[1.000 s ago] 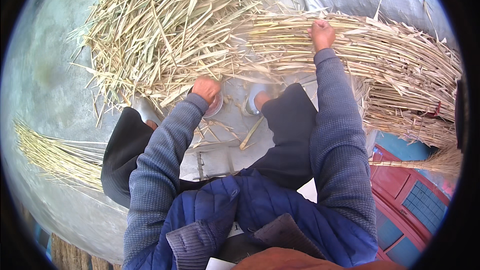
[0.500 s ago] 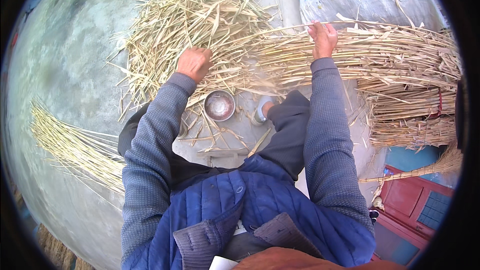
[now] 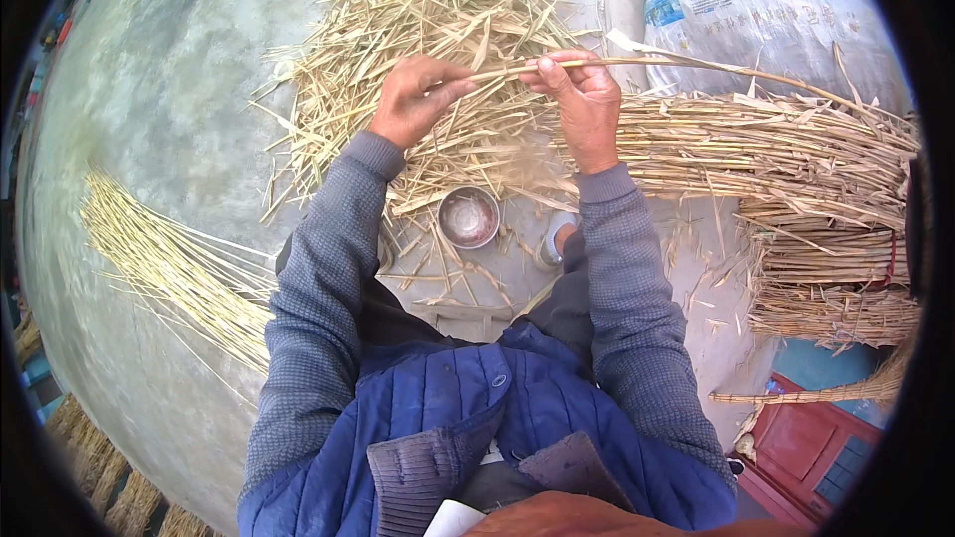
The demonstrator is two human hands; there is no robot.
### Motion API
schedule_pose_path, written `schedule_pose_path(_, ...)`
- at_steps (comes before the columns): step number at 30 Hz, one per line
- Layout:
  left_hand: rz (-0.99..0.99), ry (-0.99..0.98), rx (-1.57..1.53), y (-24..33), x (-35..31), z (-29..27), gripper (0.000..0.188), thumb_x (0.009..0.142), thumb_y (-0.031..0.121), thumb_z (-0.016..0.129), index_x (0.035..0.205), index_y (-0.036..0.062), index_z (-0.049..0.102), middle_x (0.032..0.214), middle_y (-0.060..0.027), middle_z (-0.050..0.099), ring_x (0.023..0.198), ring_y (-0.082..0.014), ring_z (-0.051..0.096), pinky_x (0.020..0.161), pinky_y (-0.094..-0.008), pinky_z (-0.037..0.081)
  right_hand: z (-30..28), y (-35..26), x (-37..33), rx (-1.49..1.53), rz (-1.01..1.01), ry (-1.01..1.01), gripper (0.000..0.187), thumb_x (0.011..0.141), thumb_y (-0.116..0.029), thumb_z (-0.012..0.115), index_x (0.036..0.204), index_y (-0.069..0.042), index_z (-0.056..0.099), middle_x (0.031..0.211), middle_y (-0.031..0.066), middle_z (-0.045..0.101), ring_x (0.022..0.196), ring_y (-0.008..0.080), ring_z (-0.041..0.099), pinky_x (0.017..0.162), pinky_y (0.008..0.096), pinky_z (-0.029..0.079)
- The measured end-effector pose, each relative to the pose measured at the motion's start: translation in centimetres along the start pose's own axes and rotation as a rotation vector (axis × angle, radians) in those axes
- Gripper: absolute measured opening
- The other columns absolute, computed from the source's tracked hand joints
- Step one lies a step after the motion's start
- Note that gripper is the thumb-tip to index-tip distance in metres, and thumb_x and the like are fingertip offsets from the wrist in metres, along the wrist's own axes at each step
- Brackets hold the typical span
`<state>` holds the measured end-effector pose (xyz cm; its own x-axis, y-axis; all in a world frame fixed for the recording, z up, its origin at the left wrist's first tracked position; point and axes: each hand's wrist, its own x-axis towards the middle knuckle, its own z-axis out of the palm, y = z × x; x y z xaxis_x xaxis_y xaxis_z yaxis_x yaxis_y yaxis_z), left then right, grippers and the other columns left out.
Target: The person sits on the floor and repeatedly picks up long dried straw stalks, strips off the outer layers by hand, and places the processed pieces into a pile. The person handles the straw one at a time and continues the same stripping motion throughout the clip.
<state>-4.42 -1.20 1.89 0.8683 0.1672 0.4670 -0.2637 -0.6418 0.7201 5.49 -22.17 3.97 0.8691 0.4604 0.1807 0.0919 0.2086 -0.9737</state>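
A long dry stalk [image 3: 676, 62] runs from between my hands out over the right side. My right hand [image 3: 582, 104] pinches it with thumb and fingers. At the stalk's left end, my left hand [image 3: 418, 99] is closed on it, thumb against forefinger. Both hands are above a loose pile of dry leaves and husks [image 3: 428, 30]. To the right of the pile lies a thick layer of unstripped stalks [image 3: 736, 139], its tips pointing away from me. Below my hands, a small metal bowl [image 3: 469, 217] stands on the floor between my feet.
Pale, cleaner stalks [image 3: 179, 264] lie fanned on the concrete floor [image 3: 189, 89] at left. A stuffed white and blue sack [image 3: 776, 30] sits at far right. Tied bundles [image 3: 836, 259], a broom [image 3: 816, 395] and a red door [image 3: 796, 438] are along the right side.
My right hand has moved left and my left hand up and right, so they are close together on the stalk. My left hand has left the pile. The whole view has shifted slightly.
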Motion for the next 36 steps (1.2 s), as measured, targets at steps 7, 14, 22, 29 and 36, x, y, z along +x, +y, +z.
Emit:
schedule_pose_path(7,-0.369,0.168,-0.608,-3.7,1.3,-2.5,0.014,0.095,0.013,0.071,0.101,0.0011,0.069,0.091,-0.0078,0.076,0.080,-0.0103,0.069,0.075,-0.0240,0.055,-0.5,2.2,1.2,0.026,0.046,0.125,0.016,0.097,-0.012,0.068,0.104,0.000,0.060,0.090,0.0121,0.071,0.080,0.0186,0.073,0.068,0.0265,0.059)
schedule_pose_path(14,-0.378,0.376,-0.196,-8.4,1.9,-6.8,0.018,0.098,0.026,0.066,0.099,0.0077,0.070,0.080,-0.0047,0.073,0.067,-0.0089,0.057,0.066,-0.0281,0.048,-0.9,3.0,1.9,0.000,0.038,0.134,0.019,0.096,-0.014,0.069,0.104,0.001,0.060,0.088,0.0129,0.071,0.078,0.0185,0.073,0.066,0.0252,0.059)
schedule_pose_path(22,-0.147,-0.068,0.352,-10.1,0.7,-5.3,0.022,0.091,0.022,0.066,0.103,0.0052,0.074,0.094,-0.0121,0.073,0.088,-0.0272,0.066,0.079,-0.0408,0.050,-0.1,3.3,2.9,0.009,0.020,0.196,0.026,0.094,-0.017,0.072,0.105,0.003,0.059,0.086,0.0131,0.071,0.074,0.0179,0.072,0.064,0.0246,0.059)
schedule_pose_path(29,-0.290,-0.303,0.001,-9.0,0.9,-3.8,0.042,0.084,0.033,0.081,0.109,0.0010,0.073,0.092,-0.0080,0.074,0.084,-0.0161,0.068,0.074,-0.0322,0.054,0.4,3.2,3.6,0.003,0.013,0.210,0.029,0.093,-0.019,0.074,0.104,0.005,0.063,0.085,0.0117,0.071,0.072,0.0174,0.072,0.062,0.0245,0.058)
schedule_pose_path(36,-0.557,-0.198,-0.412,-9.7,0.6,-3.5,0.029,0.083,0.027,0.083,0.100,0.0048,0.075,0.092,-0.0079,0.075,0.090,-0.0179,0.070,0.081,-0.0315,0.057,0.5,2.4,3.2,0.048,0.002,0.175,0.025,0.093,-0.019,0.074,0.099,0.002,0.063,0.083,0.0114,0.070,0.071,0.0168,0.072,0.061,0.0250,0.058)
